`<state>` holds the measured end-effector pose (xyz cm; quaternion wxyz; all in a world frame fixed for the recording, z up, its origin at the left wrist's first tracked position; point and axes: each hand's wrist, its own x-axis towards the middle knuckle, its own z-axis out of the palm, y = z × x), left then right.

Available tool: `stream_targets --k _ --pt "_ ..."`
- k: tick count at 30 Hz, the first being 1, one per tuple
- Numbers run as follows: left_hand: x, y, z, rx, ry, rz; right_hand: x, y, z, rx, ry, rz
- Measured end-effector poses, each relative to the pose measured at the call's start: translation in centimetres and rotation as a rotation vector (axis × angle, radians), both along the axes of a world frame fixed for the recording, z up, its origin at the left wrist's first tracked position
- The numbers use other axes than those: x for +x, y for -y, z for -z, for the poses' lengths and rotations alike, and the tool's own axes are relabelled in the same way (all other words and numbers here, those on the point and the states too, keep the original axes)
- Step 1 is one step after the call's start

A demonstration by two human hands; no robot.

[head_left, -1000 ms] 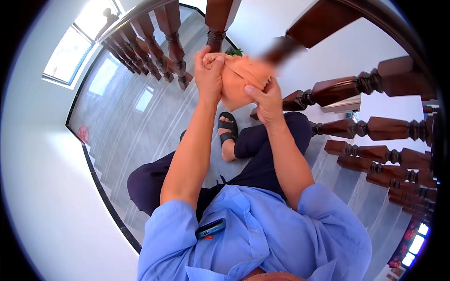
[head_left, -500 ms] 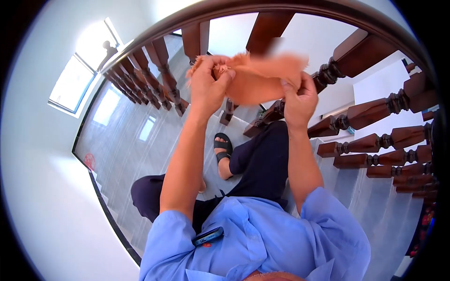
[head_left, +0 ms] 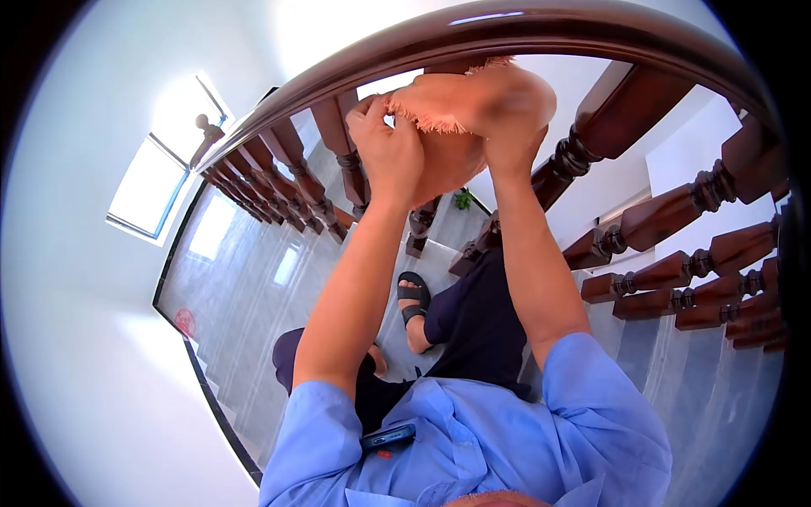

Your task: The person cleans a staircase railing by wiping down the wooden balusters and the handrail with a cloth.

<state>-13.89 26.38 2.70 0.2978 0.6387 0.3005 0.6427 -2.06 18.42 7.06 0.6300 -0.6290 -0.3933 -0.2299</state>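
An orange cloth [head_left: 449, 160] with frayed edges hangs between my two hands, close under the wooden handrail [head_left: 473, 35]. My left hand [head_left: 386, 148] pinches its left edge between thumb and fingers. At the cloth's right side is my right hand [head_left: 513, 139], wrapped round it, with the fingers partly hidden and blurred. The cloth's upper part reaches up to the baluster behind it.
Dark wooden balusters [head_left: 667, 215] line the stairs on the right, and more stand at the left. A window [head_left: 152, 194] is in the left wall. A green plant [head_left: 463, 199] shows below the cloth. A phone [head_left: 389, 437] sticks out of the shirt pocket.
The view has shifted, bringing more of the handrail into sight. Both hands and the cloth are now nearer the rail, and the cloth's folds have changed, with a frayed edge now facing down.
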Motion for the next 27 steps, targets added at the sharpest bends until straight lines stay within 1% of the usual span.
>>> stream_targets --k 1,2,4,5,7,8,9,10,11,12,13,14,15,16,17,18,19,20,21,22,23,24,25,27 --pt "0.0 0.1 -0.1 0.027 -0.032 -0.059 -0.7 0.5 -1.1 -0.009 -0.003 0.000" --pt "-0.3 0.3 -0.5 0.017 -0.039 -0.056 -1.4 1.1 -2.1 -0.006 -0.128 -0.088" --pt "-0.8 0.4 -1.7 -0.299 0.129 0.373 -1.8 0.9 -2.3 0.065 -0.332 -0.275" --pt "-0.6 0.4 -1.8 -0.302 0.128 0.376 -1.9 0.9 -1.9 0.064 -0.333 -0.271" --pt "-0.1 0.6 -2.1 -0.315 0.259 0.469 -2.5 0.9 -1.2 0.203 -0.427 -0.611" --pt "0.1 0.7 -2.4 -0.315 0.263 0.469 -3.1 0.9 -0.7 0.297 -0.395 -0.770" --pt "0.1 1.2 -3.0 -0.349 0.418 0.595 -3.9 1.0 -0.7 0.293 -0.392 -0.774" --pt "0.3 1.5 -3.4 -0.382 0.575 0.716 -4.8 1.1 -0.8 0.277 -0.304 -0.798" --pt "0.7 1.5 -3.5 -0.382 0.581 0.709 -5.2 1.0 -1.0 0.260 -0.219 -0.821" --pt "1.3 1.7 -3.5 -0.301 0.590 0.743 -4.5 0.6 -1.3 0.107 -0.202 -0.767" --pt "1.7 2.1 -3.6 -0.223 0.598 0.781 -3.6 -0.3 -1.3 0.101 -0.208 -0.764" --pt "2.2 2.6 -3.7 -0.132 0.547 0.676 -2.5 -1.5 -1.3 0.096 -0.191 -0.760" --pt "2.6 2.4 -3.3 -0.137 0.550 0.679 -1.8 -2.4 -1.5 0.091 -0.170 -0.758" --pt "3.1 1.8 -2.8 -0.064 0.498 0.597 -1.7 -3.0 -1.2 0.159 -0.124 -0.724" --pt "3.4 1.4 -2.3 0.008 0.446 0.512 -1.7 -3.1 -0.9 0.151 -0.121 -0.727" --pt "3.4 1.5 -2.6 0.067 0.381 0.387 -2.2 -2.9 -1.1 0.208 -0.160 -0.813" --pt "3.1 1.5 -2.7 0.059 0.390 0.377 -2.5 -2.8 -1.1 0.260 -0.201 -0.899" --pt "2.7 1.4 -2.8 0.042 0.326 0.364 -1.6 -3.0 0.5 0.183 -0.202 -0.785" --pt "2.4 1.3 -2.8 0.027 0.261 0.356 -2.3 -3.0 0.9 0.172 -0.202 -0.785" --pt "2.7 0.4 -2.3 0.046 0.308 0.433 -3.8 -2.8 1.5 0.191 -0.204 -0.603" --pt "2.8 -0.3 -1.4 0.038 0.311 0.432 -4.9 -3.0 2.0 0.209 -0.207 -0.421" --pt "2.6 -0.9 -0.6 -0.031 0.330 0.565 -5.1 -3.7 3.2 0.285 -0.264 -0.485" --pt "2.5 -1.2 0.2 -0.101 0.349 0.695 -5.1 -3.7 4.1 0.281 -0.268 -0.484" --pt "2.3 -0.7 2.0 -0.158 0.346 0.715 -5.5 -3.3 5.8 0.235 -0.259 -0.405"
